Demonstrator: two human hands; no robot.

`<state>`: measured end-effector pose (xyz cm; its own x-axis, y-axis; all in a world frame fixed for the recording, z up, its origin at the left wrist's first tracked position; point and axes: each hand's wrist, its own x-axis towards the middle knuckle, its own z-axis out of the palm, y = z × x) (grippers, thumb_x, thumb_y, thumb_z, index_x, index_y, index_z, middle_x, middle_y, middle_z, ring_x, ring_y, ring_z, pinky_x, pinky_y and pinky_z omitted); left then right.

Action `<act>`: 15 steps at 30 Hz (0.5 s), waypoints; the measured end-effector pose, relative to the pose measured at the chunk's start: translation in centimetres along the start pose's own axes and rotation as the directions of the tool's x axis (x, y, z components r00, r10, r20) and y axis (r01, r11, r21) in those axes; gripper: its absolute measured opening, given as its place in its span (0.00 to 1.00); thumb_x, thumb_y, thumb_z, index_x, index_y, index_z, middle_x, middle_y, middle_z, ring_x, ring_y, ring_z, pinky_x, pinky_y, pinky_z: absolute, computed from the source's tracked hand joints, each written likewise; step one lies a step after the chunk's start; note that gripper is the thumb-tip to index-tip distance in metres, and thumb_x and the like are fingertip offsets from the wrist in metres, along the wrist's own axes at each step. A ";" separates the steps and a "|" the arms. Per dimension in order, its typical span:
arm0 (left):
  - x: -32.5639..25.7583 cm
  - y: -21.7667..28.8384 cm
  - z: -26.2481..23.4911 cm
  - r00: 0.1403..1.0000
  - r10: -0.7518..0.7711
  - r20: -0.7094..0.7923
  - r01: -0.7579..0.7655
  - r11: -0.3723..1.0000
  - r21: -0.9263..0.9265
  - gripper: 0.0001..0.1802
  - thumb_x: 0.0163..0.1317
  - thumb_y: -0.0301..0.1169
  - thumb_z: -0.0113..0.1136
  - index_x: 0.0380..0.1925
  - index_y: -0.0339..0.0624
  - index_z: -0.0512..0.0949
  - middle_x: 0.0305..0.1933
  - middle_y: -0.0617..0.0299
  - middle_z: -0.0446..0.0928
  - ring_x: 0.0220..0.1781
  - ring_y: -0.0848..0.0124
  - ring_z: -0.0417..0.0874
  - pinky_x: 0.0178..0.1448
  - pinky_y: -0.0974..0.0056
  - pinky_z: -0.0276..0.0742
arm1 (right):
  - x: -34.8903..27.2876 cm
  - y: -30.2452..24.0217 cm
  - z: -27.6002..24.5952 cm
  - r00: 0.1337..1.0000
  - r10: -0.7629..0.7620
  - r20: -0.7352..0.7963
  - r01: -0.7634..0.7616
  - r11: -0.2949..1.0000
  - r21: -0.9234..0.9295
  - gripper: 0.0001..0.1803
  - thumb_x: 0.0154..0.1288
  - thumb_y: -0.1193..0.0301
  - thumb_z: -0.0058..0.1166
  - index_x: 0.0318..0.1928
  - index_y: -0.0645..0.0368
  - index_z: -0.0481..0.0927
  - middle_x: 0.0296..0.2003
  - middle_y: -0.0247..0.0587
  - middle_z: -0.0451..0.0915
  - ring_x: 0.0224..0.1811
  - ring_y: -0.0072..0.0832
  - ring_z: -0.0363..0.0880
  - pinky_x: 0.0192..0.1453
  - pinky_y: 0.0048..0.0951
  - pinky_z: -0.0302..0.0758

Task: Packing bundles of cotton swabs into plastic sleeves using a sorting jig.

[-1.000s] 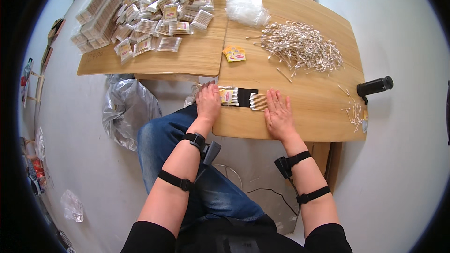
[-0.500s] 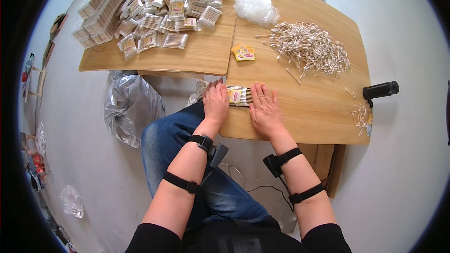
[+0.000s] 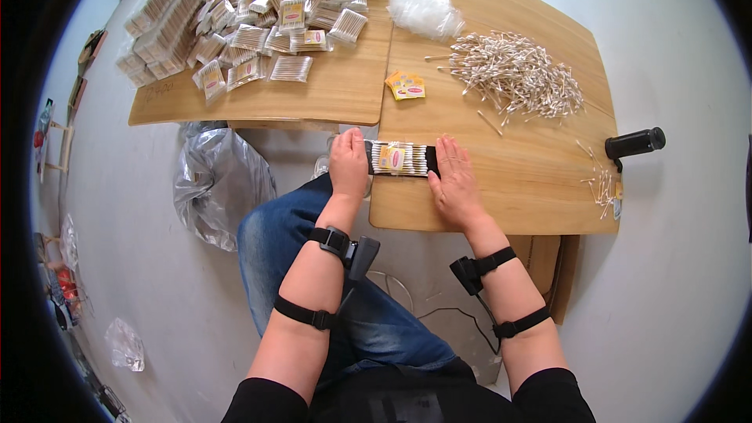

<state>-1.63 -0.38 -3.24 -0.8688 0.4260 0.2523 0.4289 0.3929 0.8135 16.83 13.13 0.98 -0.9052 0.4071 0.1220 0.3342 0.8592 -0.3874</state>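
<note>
Your right hand [image 3: 453, 180] has slid off the swab pack [image 3: 399, 158], baring it; both hands now lie flat with open grips at its ends, left hand [image 3: 349, 163] at nine o'clock. It rests on the worktop [image 3: 517, 180], loose swabs [image 3: 513, 74] at one o'clock.

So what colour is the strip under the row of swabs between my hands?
Black; the strip shows at the ends of the swab row in the head view.

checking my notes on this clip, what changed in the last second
The right hand slid left toward the left hand, closing on the row of cotton swabs in the black tray, then eased back slightly. The loose cotton swab heap and packed packets stayed put.
</note>
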 end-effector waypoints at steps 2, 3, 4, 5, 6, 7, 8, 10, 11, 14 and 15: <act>0.4 -0.4 0.0 0.974 -0.217 -0.066 0.210 0.973 -0.092 0.20 0.73 0.43 0.52 0.40 0.33 0.80 0.36 0.47 0.82 0.39 0.54 0.82 0.47 0.57 0.76 | -0.1 -0.4 -0.4 1.000 0.006 0.023 -0.004 0.998 -0.068 0.38 0.73 0.55 0.43 0.75 0.65 0.54 0.75 0.54 0.55 0.79 0.44 0.48 0.81 0.49 0.42; 0.5 -0.5 0.0 0.973 -0.219 -0.068 0.212 0.973 -0.092 0.20 0.73 0.43 0.52 0.40 0.33 0.80 0.36 0.47 0.82 0.39 0.54 0.82 0.47 0.57 0.76 | -0.1 -0.8 -0.4 0.998 0.007 0.056 0.003 0.986 -0.164 0.41 0.72 0.52 0.44 0.75 0.66 0.53 0.75 0.54 0.54 0.80 0.43 0.47 0.81 0.50 0.41; 0.4 -0.4 0.2 0.960 -0.278 -0.027 0.275 0.958 -0.081 0.21 0.73 0.43 0.53 0.38 0.33 0.80 0.32 0.48 0.81 0.35 0.57 0.82 0.44 0.58 0.77 | -0.1 -1.2 -0.5 0.996 0.014 0.088 0.009 0.966 -0.259 0.43 0.71 0.49 0.44 0.75 0.66 0.53 0.76 0.53 0.53 0.80 0.43 0.46 0.81 0.50 0.40; 0.3 -0.2 0.3 0.942 -0.336 0.013 0.336 0.939 -0.067 0.21 0.73 0.44 0.54 0.37 0.33 0.80 0.28 0.50 0.81 0.32 0.61 0.82 0.41 0.60 0.77 | 0.0 -1.7 -0.4 0.996 0.016 0.090 0.008 0.966 -0.260 0.43 0.71 0.49 0.44 0.75 0.66 0.53 0.76 0.53 0.53 0.80 0.43 0.46 0.81 0.50 0.40; 0.2 -0.2 0.4 0.941 -0.337 0.015 0.338 0.939 -0.067 0.21 0.73 0.44 0.54 0.37 0.33 0.80 0.28 0.50 0.81 0.32 0.61 0.82 0.41 0.60 0.77 | 0.1 -2.2 -0.3 0.994 0.035 0.104 -0.002 0.955 -0.297 0.44 0.70 0.47 0.44 0.75 0.66 0.53 0.76 0.54 0.52 0.80 0.42 0.45 0.81 0.51 0.38; 0.1 -0.2 0.6 0.945 -0.326 0.017 0.326 0.939 -0.106 0.22 0.72 0.45 0.55 0.34 0.34 0.80 0.26 0.50 0.80 0.29 0.58 0.81 0.38 0.57 0.76 | 0.3 -2.7 -0.1 0.992 0.053 0.116 -0.011 0.943 -0.333 0.46 0.69 0.44 0.44 0.74 0.66 0.54 0.76 0.54 0.52 0.81 0.41 0.44 0.81 0.52 0.36; 0.1 -0.2 0.7 0.949 -0.314 0.019 0.313 0.938 -0.145 0.22 0.71 0.46 0.56 0.31 0.35 0.80 0.24 0.49 0.80 0.26 0.54 0.80 0.35 0.54 0.76 | 0.4 -2.9 0.1 0.992 0.053 0.117 -0.011 0.943 -0.332 0.46 0.69 0.44 0.44 0.74 0.66 0.54 0.76 0.54 0.52 0.81 0.41 0.44 0.81 0.52 0.36; -0.2 0.4 0.6 0.954 -0.295 0.059 0.301 0.939 -0.167 0.23 0.71 0.46 0.57 0.29 0.35 0.79 0.23 0.50 0.78 0.24 0.57 0.78 0.34 0.55 0.74 | 0.7 -3.0 0.4 0.992 0.055 0.114 -0.019 0.956 -0.291 0.47 0.69 0.43 0.44 0.74 0.67 0.54 0.76 0.54 0.52 0.81 0.40 0.43 0.81 0.54 0.34; -0.2 0.8 0.5 0.956 -0.275 0.099 0.289 0.938 -0.190 0.24 0.71 0.46 0.57 0.27 0.35 0.78 0.21 0.51 0.77 0.22 0.60 0.76 0.32 0.57 0.73 | 0.7 -3.1 0.5 0.992 0.058 0.115 -0.022 0.956 -0.292 0.47 0.69 0.43 0.44 0.74 0.67 0.54 0.76 0.54 0.52 0.81 0.40 0.43 0.81 0.54 0.34; -0.2 0.4 0.8 0.965 -0.248 0.089 0.262 0.931 -0.254 0.24 0.71 0.46 0.58 0.25 0.35 0.76 0.20 0.51 0.74 0.21 0.64 0.72 0.30 0.58 0.70 | 0.8 -3.7 0.4 0.994 0.056 0.097 -0.029 0.965 -0.262 0.46 0.70 0.45 0.44 0.74 0.70 0.52 0.76 0.56 0.52 0.80 0.44 0.44 0.81 0.52 0.36; -0.2 0.1 0.8 0.965 -0.248 0.088 0.262 0.932 -0.250 0.24 0.71 0.46 0.58 0.25 0.35 0.76 0.20 0.51 0.74 0.21 0.64 0.72 0.30 0.58 0.70 | 0.9 -3.9 0.3 0.993 0.058 0.105 -0.030 0.966 -0.257 0.46 0.70 0.45 0.44 0.74 0.70 0.53 0.75 0.56 0.52 0.80 0.44 0.45 0.81 0.52 0.36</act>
<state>-1.24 0.27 -3.58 -0.9228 0.3852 -0.0042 0.1099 0.2739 0.9554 14.64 10.05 2.31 -0.9066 0.4220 0.0030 0.4173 0.8975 -0.1427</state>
